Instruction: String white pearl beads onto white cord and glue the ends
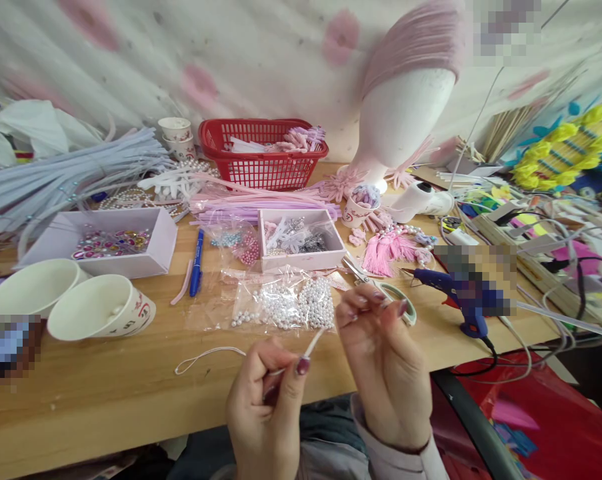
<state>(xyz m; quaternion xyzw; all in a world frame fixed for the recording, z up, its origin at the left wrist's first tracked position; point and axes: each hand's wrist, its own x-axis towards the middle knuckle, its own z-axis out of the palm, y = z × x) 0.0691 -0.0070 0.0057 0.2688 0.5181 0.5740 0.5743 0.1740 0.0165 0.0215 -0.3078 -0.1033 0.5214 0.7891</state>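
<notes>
Between the thumb and index finger of my left hand [271, 400] is a thin white cord [211, 351]. Its looped end trails left over the tabletop, while a short, thicker-looking end sticks up past my thumb. My right hand [385, 367] is raised just to the right, thumb and fingertips drawn together in a pinch; whatever they hold, if anything, is too small to make out. Behind both hands lies a clear bag of white pearl beads [291, 303]. Scissors [381, 283] with pale green handles are partly covered by my right fingertips.
A blue glue gun [461, 293] lies at the right with cables around it. Paper cups [88, 313] and a white box of gems [155, 243] stand left, near a blue pen [197, 263]. Farther back are a red basket [265, 170] and a white mannequin head [405, 113].
</notes>
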